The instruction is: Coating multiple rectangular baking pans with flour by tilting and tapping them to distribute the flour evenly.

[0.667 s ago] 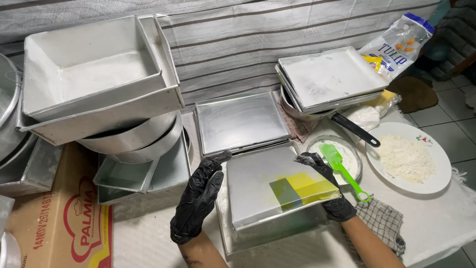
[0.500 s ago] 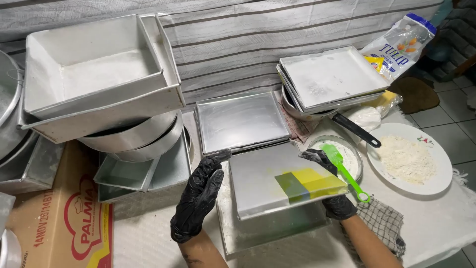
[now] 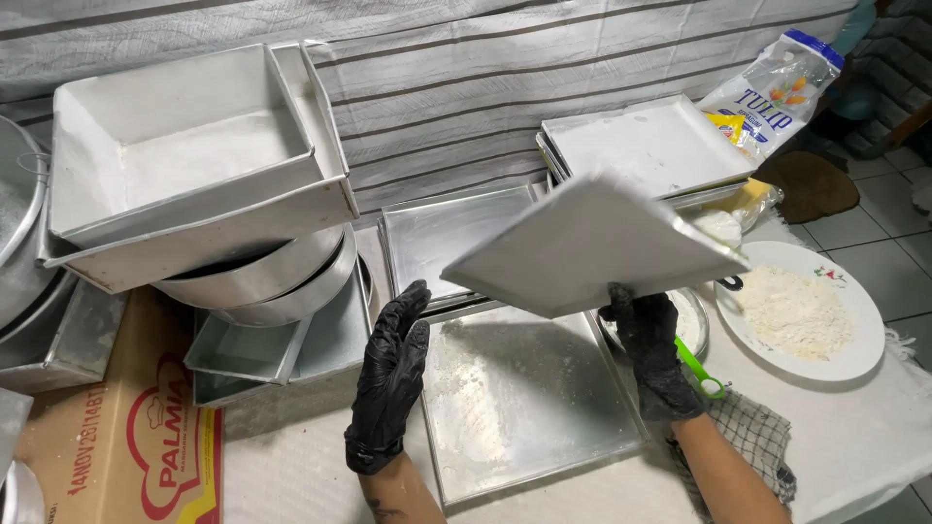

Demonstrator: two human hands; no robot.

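Note:
My right hand (image 3: 652,349), in a black glove, grips the near edge of a square metal tray (image 3: 592,247) and holds it up, tilted, above the table. Beneath it a larger metal tray (image 3: 524,408) dusted with white flour lies flat on the table. My left hand (image 3: 388,374), also gloved in black, is flat with its fingers apart at that tray's left edge and holds nothing. A green brush handle (image 3: 697,367) shows just right of my right hand.
A white plate (image 3: 806,311) of flour sits at the right, with a stack of floured trays (image 3: 646,146) and a flour bag (image 3: 772,92) behind it. Deep square and round pans (image 3: 194,165) are piled at the left over a cardboard box (image 3: 126,437). A checked cloth (image 3: 752,437) lies under my right forearm.
My right hand has lifted the upper tray off the floured tray and tipped it up, showing its underside. My left hand has stayed at the lower tray's left edge.

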